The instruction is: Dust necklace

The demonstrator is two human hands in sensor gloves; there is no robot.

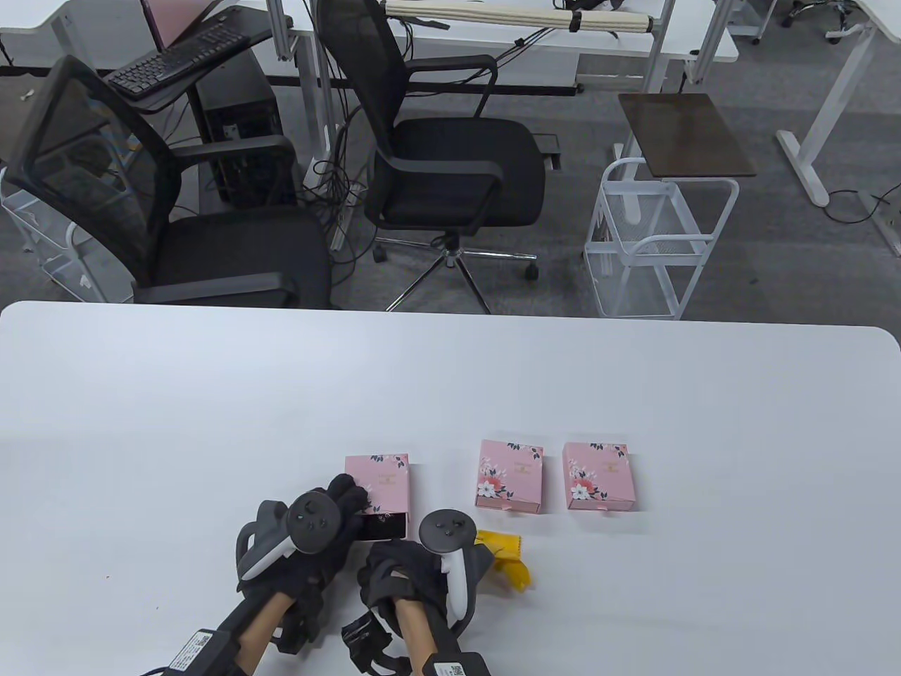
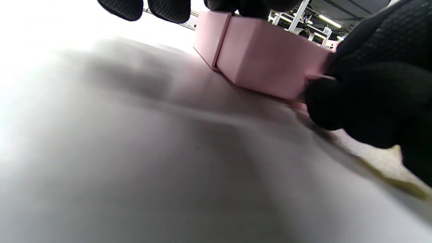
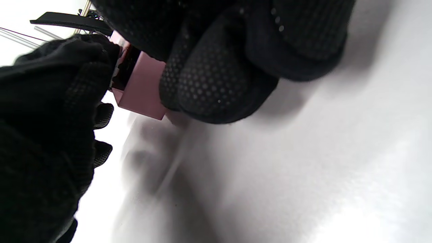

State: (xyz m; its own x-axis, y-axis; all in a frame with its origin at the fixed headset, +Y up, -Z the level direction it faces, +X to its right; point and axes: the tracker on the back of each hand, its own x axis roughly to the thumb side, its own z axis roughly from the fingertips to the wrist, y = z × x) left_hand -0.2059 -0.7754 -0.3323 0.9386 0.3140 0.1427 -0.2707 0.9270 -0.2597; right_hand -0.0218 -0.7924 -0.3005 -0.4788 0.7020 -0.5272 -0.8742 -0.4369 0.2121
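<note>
Up front, the left hand [image 1: 331, 521] holds the pink drawer box [image 1: 379, 486] while the right hand [image 1: 405, 567] pinches its pulled-out black tray [image 1: 383, 527]. No necklace shows. A yellow cloth [image 1: 508, 560] lies beside; two closed boxes [image 1: 510, 475] [image 1: 600, 476] sit right.

Three boxes in a row on the desk [image 1: 211, 394], open box [image 1: 380, 493] leftmost, cloth [image 1: 508, 560] in front, chairs [image 1: 450, 162] behind

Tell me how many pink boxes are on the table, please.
3. One pink box lies at the left, its drawer partly out, under the hands. The middle box and the right box lie closed, side by side.
</note>
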